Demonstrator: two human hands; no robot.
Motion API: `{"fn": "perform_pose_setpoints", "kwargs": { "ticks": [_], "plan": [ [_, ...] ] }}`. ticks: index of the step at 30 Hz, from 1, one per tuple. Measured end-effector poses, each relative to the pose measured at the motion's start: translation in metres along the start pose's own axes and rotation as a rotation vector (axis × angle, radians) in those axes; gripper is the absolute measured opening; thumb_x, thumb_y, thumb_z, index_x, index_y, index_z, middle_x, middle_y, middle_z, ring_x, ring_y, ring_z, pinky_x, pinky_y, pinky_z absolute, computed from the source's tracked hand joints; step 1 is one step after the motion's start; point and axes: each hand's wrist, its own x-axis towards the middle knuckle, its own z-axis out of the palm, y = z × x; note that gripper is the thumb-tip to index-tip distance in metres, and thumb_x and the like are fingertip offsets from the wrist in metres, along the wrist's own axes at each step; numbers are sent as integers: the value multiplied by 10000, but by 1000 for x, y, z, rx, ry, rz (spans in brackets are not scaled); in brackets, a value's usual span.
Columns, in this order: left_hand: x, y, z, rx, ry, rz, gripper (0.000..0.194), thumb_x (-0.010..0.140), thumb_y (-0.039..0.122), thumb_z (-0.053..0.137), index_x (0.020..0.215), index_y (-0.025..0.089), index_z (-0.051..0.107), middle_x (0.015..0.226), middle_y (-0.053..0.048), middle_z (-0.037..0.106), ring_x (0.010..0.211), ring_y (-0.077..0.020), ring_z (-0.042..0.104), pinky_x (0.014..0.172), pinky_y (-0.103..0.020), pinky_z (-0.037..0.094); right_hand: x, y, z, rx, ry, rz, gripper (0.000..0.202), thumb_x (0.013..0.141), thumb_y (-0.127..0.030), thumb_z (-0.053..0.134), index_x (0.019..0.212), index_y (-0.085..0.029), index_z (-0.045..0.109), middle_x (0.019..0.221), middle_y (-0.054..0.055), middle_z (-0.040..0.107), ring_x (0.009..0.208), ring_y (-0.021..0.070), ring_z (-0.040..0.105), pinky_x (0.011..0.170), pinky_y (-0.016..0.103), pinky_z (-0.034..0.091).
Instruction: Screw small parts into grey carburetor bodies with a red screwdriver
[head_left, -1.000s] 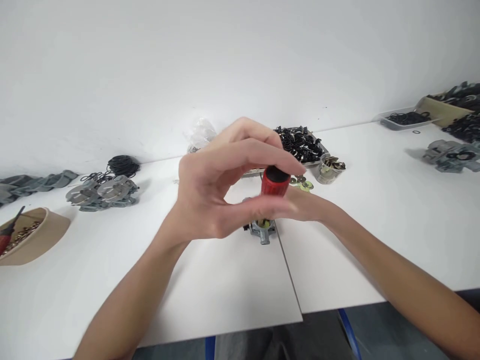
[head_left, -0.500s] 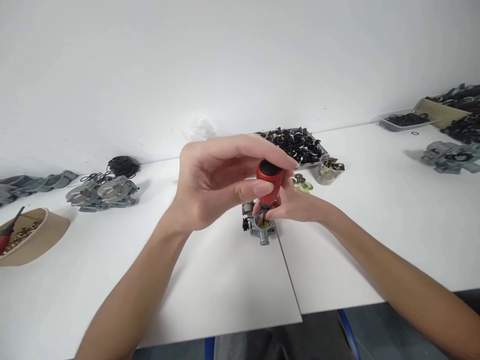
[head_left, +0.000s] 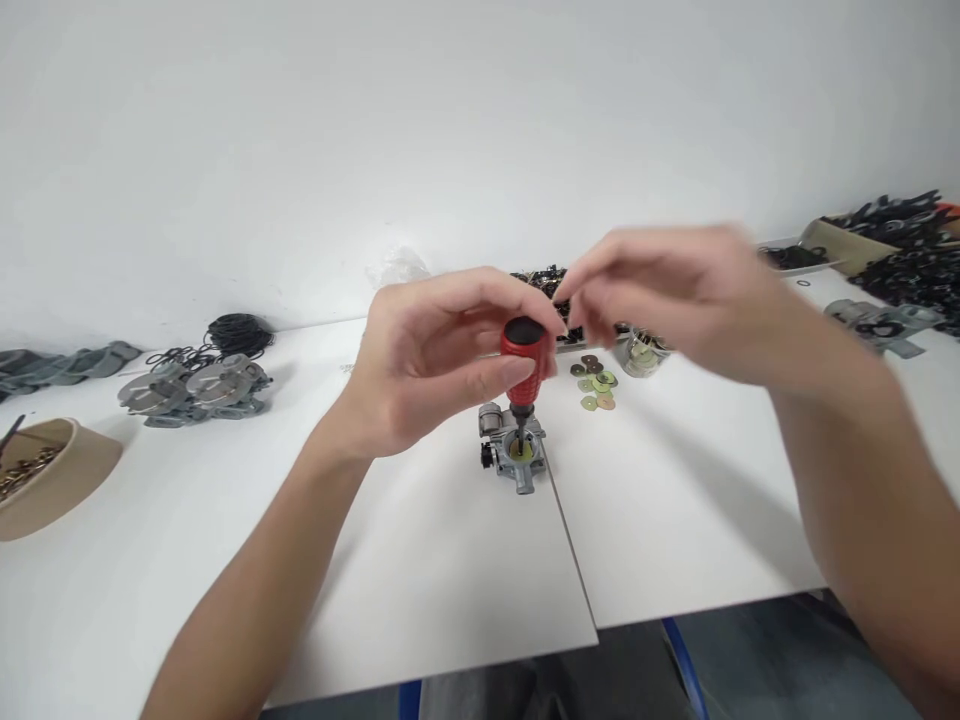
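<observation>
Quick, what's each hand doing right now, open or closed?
Left hand: closed on the red screwdriver.
Right hand: blurred, partly curled; can't tell if holding anything.

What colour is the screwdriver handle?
The handle is red with a black top, clearest in the head view.

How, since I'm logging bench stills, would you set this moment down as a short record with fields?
Left side: left grip holds the red screwdriver by its handle, between thumb and fingers
Right side: right grip raised beside it, blurred; cannot tell whether it holds anything
Tool direction: shaft points down into the opening of the grey metal part
Inside the opening: yellow disc
Right of the part: loose discs, clear cup
Far left: beige bin of small brassy pieces
</observation>
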Motion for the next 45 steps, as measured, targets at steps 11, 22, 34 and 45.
{"fn": "perform_pose_setpoints", "kwargs": {
  "ticks": [11, 22, 34, 45],
  "plan": [
    [-1, -3, 36, -126, 178, -44, 357, 936, 362, 573, 642, 190, 465, 566, 8, 403, 519, -91, 425, 456, -266, 369, -33, 68, 129, -42, -277, 217, 745, 756, -603, 713, 1296, -179, 425, 1268, 150, 509, 1180, 320, 508, 905, 439, 498],
    [-3, -4, 33, -112, 153, -62, 324, 948, 312, 556, 662, 187, 466, 576, 17, 441, 501, -77, 439, 465, -264, 399, -26, 70, 85, -109, -471, 157, 716, 753, -476, 748, 1383, -291, 464, 1358, 95, 483, 1105, 286, 542, 805, 356, 468],
    [-8, 9, 45, 345, 115, -95, 164, 894, 213, 607, 902, 212, 444, 868, -6, 544, 633, -70, 455, 510, -234, 385, -43, 32, 75, -605, -357, 336, 561, 796, -627, 662, 1140, -186, 623, 1081, 135, 639, 881, 305, 636, 700, 350, 456],
    [-7, 13, 41, 240, 31, -124, 282, 794, 253, 767, 932, 188, 529, 834, -5, 583, 721, -104, 603, 589, -227, 511, -60, 13, 88, -624, -411, 456, 466, 907, -608, 508, 778, -165, 577, 720, 61, 628, 628, 206, 589, 522, 300, 338]
  ]
}}
